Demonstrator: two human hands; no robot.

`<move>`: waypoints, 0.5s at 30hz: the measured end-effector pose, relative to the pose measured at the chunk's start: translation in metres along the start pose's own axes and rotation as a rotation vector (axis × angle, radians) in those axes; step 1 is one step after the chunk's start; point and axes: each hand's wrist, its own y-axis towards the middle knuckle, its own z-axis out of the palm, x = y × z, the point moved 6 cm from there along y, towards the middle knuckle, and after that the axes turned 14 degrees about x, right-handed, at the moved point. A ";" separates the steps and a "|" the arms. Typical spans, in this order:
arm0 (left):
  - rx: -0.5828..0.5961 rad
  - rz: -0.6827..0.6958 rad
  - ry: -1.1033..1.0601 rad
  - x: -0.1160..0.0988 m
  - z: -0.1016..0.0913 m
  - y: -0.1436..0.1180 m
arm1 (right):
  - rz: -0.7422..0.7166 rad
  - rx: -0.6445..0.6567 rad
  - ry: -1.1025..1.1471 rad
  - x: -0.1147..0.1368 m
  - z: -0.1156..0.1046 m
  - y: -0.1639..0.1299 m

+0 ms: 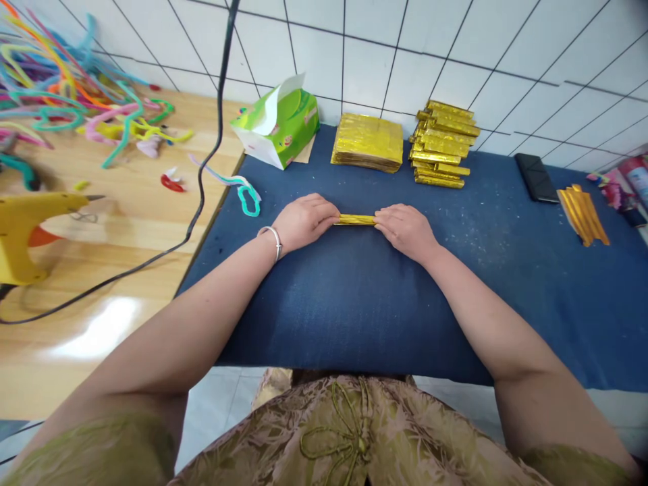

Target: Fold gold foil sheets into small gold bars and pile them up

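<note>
Folded gold foil strip lying flat at the centre of the blue cloth mat, pinned at both ends: the left hand presses its fingertips on the strip's 9 o'clock end, the right hand on its 3 o'clock end, both palms down and neither clenched, so the strip stays taut and flat against the soft surface. At 12 o'clock from the strip, a stack of flat gold sheets and, just beside it toward 1 o'clock, a pile of folded gold strips, both within reach. At 3 o'clock, well apart, a loose bundle of gold strips near a dark phone. At 11 o'clock, a green tissue box; at 9 o'clock, on the wooden table, a yellow glue gun and coloured pipe cleaners
</note>
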 end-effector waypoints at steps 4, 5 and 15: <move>0.007 0.011 -0.006 -0.002 -0.002 0.001 | 0.031 -0.051 0.010 -0.003 -0.001 0.002; 0.004 0.006 -0.008 -0.003 -0.002 0.001 | 0.040 -0.061 0.027 -0.004 -0.002 0.002; 0.010 -0.162 -0.166 -0.003 -0.002 0.014 | 0.069 -0.050 0.183 0.001 -0.011 0.004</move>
